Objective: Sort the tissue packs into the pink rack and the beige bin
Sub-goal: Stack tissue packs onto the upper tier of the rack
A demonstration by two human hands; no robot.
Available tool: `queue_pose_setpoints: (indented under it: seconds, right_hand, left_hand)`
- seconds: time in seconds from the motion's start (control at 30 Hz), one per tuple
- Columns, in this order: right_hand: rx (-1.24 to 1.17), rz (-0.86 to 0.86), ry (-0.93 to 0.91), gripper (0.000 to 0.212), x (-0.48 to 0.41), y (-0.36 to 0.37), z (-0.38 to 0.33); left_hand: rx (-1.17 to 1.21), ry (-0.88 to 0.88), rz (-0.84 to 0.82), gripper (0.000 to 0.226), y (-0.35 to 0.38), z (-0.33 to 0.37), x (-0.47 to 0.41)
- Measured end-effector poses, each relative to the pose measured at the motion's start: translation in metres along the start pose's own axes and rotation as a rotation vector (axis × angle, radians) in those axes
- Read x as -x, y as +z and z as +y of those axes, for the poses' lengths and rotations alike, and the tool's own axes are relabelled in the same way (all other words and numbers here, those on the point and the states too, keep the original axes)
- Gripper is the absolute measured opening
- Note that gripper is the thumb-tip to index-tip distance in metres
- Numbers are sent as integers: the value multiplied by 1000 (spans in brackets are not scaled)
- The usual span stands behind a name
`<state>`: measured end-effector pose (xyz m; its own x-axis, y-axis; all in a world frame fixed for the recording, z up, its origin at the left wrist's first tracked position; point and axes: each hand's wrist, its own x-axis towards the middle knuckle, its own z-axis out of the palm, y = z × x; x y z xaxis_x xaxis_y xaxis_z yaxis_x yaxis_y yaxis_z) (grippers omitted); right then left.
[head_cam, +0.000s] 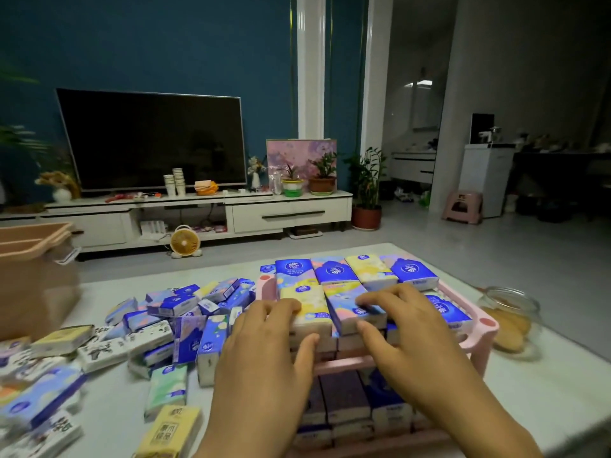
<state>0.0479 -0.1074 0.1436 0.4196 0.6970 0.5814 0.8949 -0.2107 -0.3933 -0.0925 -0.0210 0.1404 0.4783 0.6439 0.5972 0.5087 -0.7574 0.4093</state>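
Note:
A pink rack point(481, 328) stands on the white table, its top shelf covered with blue, yellow and pink tissue packs point(334, 271); more packs fill the shelf below. My left hand point(267, 345) rests on a yellow pack point(307, 297) at the front of the top shelf, fingers on its top and thumb against its front. My right hand point(403, 328) lies on the pink-and-blue pack point(347, 300) beside it, fingers spread over the top, thumb at the front edge. A heap of loose packs point(172, 319) lies left of the rack. The beige bin point(31, 276) stands at the far left.
A glass jar point(510, 317) with biscuits sits right of the rack near the table's right edge. Loose yellow and green packs point(167, 390) lie near the table's front. Beyond the table are a TV cabinet, potted plants and a pink stool point(463, 206).

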Motion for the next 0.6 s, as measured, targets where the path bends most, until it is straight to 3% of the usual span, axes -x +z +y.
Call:
queue_pose_setpoints:
  seconds: [0.33, 0.47, 0.6]
  right_hand:
    - [-97, 45, 12, 22, -2, 4, 7]
    - [-131, 28, 36, 22, -1, 2, 6]
    - [-139, 12, 45, 21, -2, 0, 5]
  left_hand:
    - [103, 1, 25, 41, 5, -5, 1]
    - [191, -51, 24, 65, 5, -8, -2]
    - [143, -143, -172, 96, 8, -10, -9]
